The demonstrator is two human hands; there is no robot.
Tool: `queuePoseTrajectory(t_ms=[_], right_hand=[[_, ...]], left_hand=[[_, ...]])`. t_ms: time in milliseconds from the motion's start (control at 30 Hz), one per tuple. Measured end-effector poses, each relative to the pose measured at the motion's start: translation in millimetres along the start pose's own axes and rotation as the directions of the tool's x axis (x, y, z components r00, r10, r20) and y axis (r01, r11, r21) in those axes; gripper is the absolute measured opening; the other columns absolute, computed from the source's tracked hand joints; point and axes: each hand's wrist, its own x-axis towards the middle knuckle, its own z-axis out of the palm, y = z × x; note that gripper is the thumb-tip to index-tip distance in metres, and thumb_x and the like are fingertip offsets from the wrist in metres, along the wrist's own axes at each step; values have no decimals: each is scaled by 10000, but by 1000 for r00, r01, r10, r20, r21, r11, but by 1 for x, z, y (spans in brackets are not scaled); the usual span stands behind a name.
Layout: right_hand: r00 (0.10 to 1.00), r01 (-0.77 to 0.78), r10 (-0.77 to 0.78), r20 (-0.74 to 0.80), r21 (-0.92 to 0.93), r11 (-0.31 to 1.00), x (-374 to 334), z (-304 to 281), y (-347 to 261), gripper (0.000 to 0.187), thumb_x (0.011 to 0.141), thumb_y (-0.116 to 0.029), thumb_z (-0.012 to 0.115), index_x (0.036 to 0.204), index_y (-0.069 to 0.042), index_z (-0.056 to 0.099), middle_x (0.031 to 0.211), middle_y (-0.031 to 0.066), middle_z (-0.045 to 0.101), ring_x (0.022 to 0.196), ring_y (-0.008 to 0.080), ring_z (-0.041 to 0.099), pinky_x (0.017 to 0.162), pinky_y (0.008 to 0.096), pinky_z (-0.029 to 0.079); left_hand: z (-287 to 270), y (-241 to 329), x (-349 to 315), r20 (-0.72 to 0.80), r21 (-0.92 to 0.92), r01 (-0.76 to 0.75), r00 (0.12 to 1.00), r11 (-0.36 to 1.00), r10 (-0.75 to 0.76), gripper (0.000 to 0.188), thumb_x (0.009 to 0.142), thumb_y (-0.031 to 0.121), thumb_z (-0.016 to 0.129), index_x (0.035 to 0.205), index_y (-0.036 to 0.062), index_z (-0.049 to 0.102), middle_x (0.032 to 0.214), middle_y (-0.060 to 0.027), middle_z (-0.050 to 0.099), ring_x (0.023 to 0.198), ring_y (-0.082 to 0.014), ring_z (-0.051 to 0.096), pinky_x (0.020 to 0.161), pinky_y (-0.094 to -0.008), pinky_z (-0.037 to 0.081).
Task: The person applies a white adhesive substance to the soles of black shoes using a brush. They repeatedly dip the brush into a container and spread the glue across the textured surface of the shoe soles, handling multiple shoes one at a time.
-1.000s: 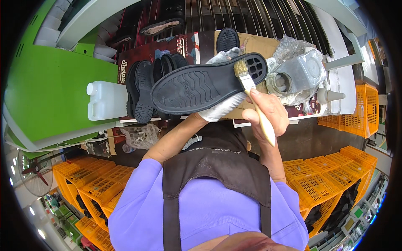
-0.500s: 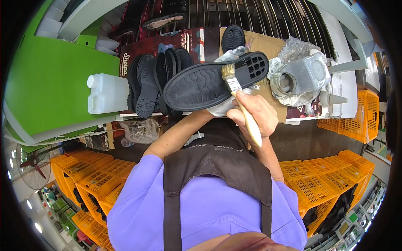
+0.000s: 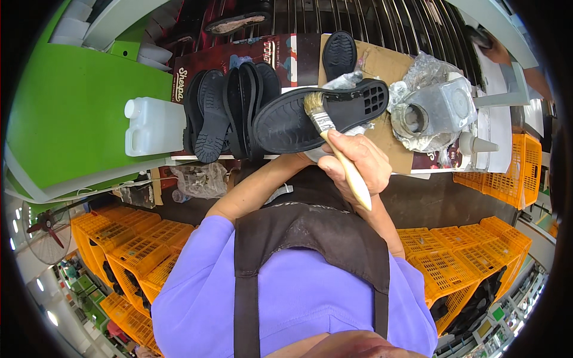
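Note:
A black shoe sole (image 3: 283, 126) lies tilted over the bench edge, its heel grid to the right. My left hand (image 3: 345, 81), in a whitish covering, is closed around it; most of its palm is hidden under the sole. In my right hand (image 3: 359, 162) is the pale wooden handle of a flat paintbrush (image 3: 323, 121). Its bristles touch the sole's inner face left of the middle. Several more black soles (image 3: 210, 113) stand just left of it, and a single sole (image 3: 340, 55) lies beyond. An open, smeared plastic container (image 3: 413, 118) in crumpled film is to the right.
On the left, a white jug (image 3: 154, 126) stands beside a green panel (image 3: 83, 113). A nozzle bottle (image 3: 474, 144) lies at the right. Metal rollers (image 3: 382, 24) run behind the cardboard (image 3: 388, 65). Orange crates (image 3: 444, 262) flank me; another person's arm (image 3: 498, 53) shows far right.
The brush bristles have moved left along the sole, away from the heel grid toward the wide end. The sole has shifted slightly right. Another person's arm has appeared at the far right.

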Motion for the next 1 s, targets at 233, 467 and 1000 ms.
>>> queuePoseTrajectory(t_ms=[233, 467, 1000], right_hand=[[999, 44, -43, -22, 21, 999, 1, 8, 1, 397, 782, -307, 712, 883, 68, 626, 664, 141, 640, 549, 212, 627, 489, 264, 475], [999, 27, -28, 25, 48, 998, 0, 5, -1, 389, 697, -229, 779, 968, 4, 627, 755, 106, 662, 580, 191, 624, 506, 264, 490], [998, 41, -44, 47, 55, 998, 4, -4, 0, 364, 708, -207, 773, 953, 26, 637, 728, 122, 649, 590, 210, 629, 518, 265, 496]], left_hand=[[-2, -12, -6, 53, -37, 21, 998, 999, -19, 268, 781, 212, 659, 980, 66, 555, 973, -80, 591, 939, -194, 553, 825, -336, 425], [0, -16, -10, 136, -52, 50, 990, 997, -43, 238, 777, 221, 656, 943, 75, 567, 943, -76, 595, 913, -196, 558, 798, -340, 432], [-9, 10, -16, 342, 124, 34, 937, 992, -75, 168, 766, 236, 648, 839, 95, 597, 852, -64, 604, 831, -205, 570, 721, -350, 449]])
